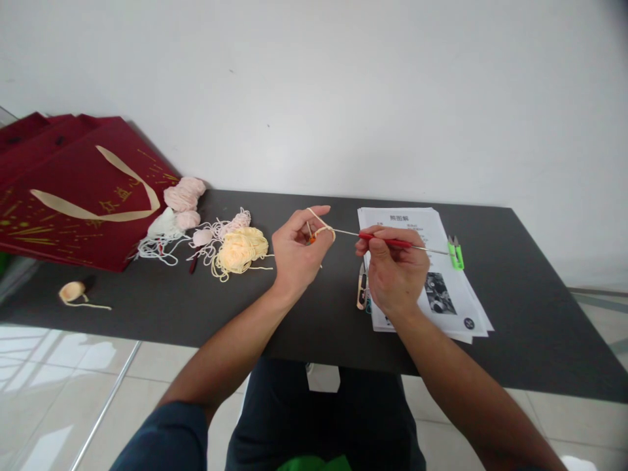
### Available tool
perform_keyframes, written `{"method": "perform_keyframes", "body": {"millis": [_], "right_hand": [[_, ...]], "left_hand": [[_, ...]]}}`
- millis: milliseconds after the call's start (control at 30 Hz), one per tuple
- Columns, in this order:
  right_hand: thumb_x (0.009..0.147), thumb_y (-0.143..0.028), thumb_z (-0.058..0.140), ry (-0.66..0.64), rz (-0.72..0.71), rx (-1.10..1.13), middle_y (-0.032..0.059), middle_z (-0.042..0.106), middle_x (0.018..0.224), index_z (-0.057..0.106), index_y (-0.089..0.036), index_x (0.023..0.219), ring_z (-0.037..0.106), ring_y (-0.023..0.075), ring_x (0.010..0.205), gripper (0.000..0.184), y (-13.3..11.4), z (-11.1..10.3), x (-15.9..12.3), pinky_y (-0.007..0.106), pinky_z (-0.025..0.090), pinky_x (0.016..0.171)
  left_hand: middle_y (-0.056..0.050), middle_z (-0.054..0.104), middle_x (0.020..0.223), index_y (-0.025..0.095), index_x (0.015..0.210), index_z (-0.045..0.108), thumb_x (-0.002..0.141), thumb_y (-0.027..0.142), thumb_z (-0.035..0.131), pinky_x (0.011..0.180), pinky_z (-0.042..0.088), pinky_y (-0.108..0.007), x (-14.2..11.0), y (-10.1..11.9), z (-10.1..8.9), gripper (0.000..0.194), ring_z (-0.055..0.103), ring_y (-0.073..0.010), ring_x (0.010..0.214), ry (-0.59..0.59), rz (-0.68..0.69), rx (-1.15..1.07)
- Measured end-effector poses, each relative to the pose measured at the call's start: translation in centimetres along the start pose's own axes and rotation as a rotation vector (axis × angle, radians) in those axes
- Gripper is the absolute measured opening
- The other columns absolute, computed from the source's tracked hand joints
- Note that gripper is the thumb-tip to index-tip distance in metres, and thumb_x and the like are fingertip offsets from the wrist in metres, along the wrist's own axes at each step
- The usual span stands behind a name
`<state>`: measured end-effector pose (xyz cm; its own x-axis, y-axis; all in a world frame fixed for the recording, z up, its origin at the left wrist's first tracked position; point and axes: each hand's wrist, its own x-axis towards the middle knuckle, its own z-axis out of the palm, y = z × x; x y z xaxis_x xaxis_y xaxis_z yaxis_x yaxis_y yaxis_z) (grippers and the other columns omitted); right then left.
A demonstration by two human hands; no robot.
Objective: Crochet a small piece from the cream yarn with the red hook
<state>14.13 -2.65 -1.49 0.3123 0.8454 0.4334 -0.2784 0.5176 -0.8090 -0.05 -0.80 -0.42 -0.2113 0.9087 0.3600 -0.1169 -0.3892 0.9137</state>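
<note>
My left hand (300, 252) pinches a small piece of cream crochet work (324, 231), with a strand of yarn running up over the raised index finger. A bit of orange shows at the fingers; what it is I cannot make out. In my right hand (396, 268) is a crochet hook (387, 241) with a red grip and metal shafts at both ends. Its left tip reaches the yarn loop at my left hand. To the left lies a ball of pale yellow yarn (241, 250), with loose strands trailing toward my left wrist.
Printed sheets (409, 222) lie under my right hand, with green thread snips (455, 252) and peach-handled snips (362, 288) at their sides. Pink yarn (185, 194), white yarn (164, 224) and dark red gift bags (73, 183) stand left. A small cream crocheted piece (72, 292) lies near the table edge.
</note>
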Motion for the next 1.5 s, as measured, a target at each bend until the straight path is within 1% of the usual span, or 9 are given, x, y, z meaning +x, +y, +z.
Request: {"method": "perform_keyframes", "body": {"millis": [200, 400, 600, 733, 900, 1067, 1300, 1400, 1500], "right_hand": [[0.087, -0.020, 0.080, 0.012, -0.057, -0.026, 0.0000, 0.082, 0.096, 0.076, -0.027, 0.094, 0.076, 0.0141, 0.070, 0.011, 0.2, 0.5, -0.7, 0.031, 0.066, 0.063], [0.087, -0.006, 0.076, -0.020, -0.184, -0.127, -0.0004, 0.084, 0.103, 0.082, -0.030, 0.099, 0.081, 0.0168, 0.079, 0.027, -0.2, 0.8, -1.7, 0.035, 0.071, 0.073], [0.087, -0.004, 0.075, -0.144, -0.371, -0.365, 0.0008, 0.084, 0.115, 0.080, -0.036, 0.113, 0.081, 0.0217, 0.095, 0.041, 0.1, 0.2, -2.1, 0.042, 0.071, 0.081], [0.088, -0.005, 0.075, -0.195, -0.413, -0.429, 0.0016, 0.083, 0.118, 0.079, -0.037, 0.118, 0.081, 0.0220, 0.098, 0.044, 0.7, -0.2, -1.9, 0.042, 0.071, 0.082], [0.088, -0.009, 0.076, -0.190, -0.330, -0.383, 0.0007, 0.083, 0.118, 0.081, -0.036, 0.114, 0.082, 0.0207, 0.094, 0.038, 1.2, -0.4, -1.7, 0.040, 0.072, 0.083], [0.087, -0.017, 0.080, -0.140, -0.154, -0.259, -0.0001, 0.084, 0.115, 0.083, -0.036, 0.105, 0.081, 0.0192, 0.084, 0.026, 1.0, 0.0, -1.6, 0.038, 0.071, 0.073], [0.090, -0.022, 0.077, -0.073, 0.031, -0.046, 0.0002, 0.081, 0.100, 0.073, -0.025, 0.094, 0.074, 0.0120, 0.070, 0.007, 0.5, -0.1, 0.4, 0.029, 0.064, 0.064], [0.089, -0.023, 0.078, -0.132, 0.013, -0.061, -0.0006, 0.079, 0.094, 0.068, -0.024, 0.091, 0.070, 0.0103, 0.065, 0.011, 0.1, -0.7, 1.2, 0.027, 0.058, 0.061], [0.091, -0.022, 0.076, -0.161, -0.084, -0.172, -0.0004, 0.077, 0.093, 0.068, -0.025, 0.093, 0.068, 0.0107, 0.065, 0.009, -0.2, -1.2, 1.4, 0.028, 0.056, 0.060]], "left_hand": [[0.003, 0.068, 0.076, 0.024, 0.102, 0.080, 0.078, 0.014, 0.077, 0.064, 0.046, -0.024, -0.2, 0.1, 0.2, 0.026, 0.059, -0.0092, 0.066, 0.103, 0.054, 0.102], [0.001, 0.073, 0.084, 0.025, 0.094, 0.081, 0.077, 0.013, 0.081, 0.070, 0.052, -0.025, -0.3, 0.0, 0.4, 0.021, 0.067, -0.0103, 0.073, 0.196, 0.073, 0.100], [0.001, 0.078, 0.082, 0.024, 0.102, 0.080, 0.076, 0.017, 0.084, 0.075, 0.056, -0.027, 0.0, 0.0, 0.7, 0.027, 0.071, -0.0111, 0.072, 0.230, -0.066, -0.070], [0.003, 0.076, 0.077, 0.022, 0.107, 0.079, 0.072, 0.016, 0.086, 0.079, 0.056, -0.029, 0.3, 0.2, 0.9, 0.036, 0.071, -0.0111, 0.071, 0.196, -0.206, -0.231], [0.003, 0.074, 0.075, 0.019, 0.111, 0.078, 0.071, 0.017, 0.086, 0.079, 0.051, -0.027, 0.9, 0.4, 0.5, 0.041, 0.067, -0.0093, 0.070, 0.040, -0.416, -0.422], [0.001, 0.074, 0.078, 0.018, 0.111, 0.078, 0.068, 0.017, 0.084, 0.073, 0.048, -0.026, 1.6, 0.3, 0.0, 0.043, 0.066, -0.0102, 0.072, -0.066, -0.541, -0.509], [0.006, 0.065, 0.069, 0.021, 0.110, 0.080, 0.064, 0.014, 0.086, 0.074, 0.049, -0.026, 1.5, 0.1, -0.2, 0.047, 0.061, -0.0083, 0.066, -0.142, -0.457, -0.338], [0.006, 0.064, 0.068, 0.022, 0.109, 0.082, 0.065, 0.014, 0.085, 0.066, 0.046, -0.025, 1.5, 0.0, -0.4, 0.045, 0.057, -0.0071, 0.062, -0.162, -0.402, -0.206], [0.005, 0.065, 0.070, 0.021, 0.110, 0.082, 0.066, 0.014, 0.083, 0.061, 0.043, -0.024, 1.5, -0.2, -0.5, 0.045, 0.054, -0.0069, 0.060, -0.131, -0.363, -0.113]]}}
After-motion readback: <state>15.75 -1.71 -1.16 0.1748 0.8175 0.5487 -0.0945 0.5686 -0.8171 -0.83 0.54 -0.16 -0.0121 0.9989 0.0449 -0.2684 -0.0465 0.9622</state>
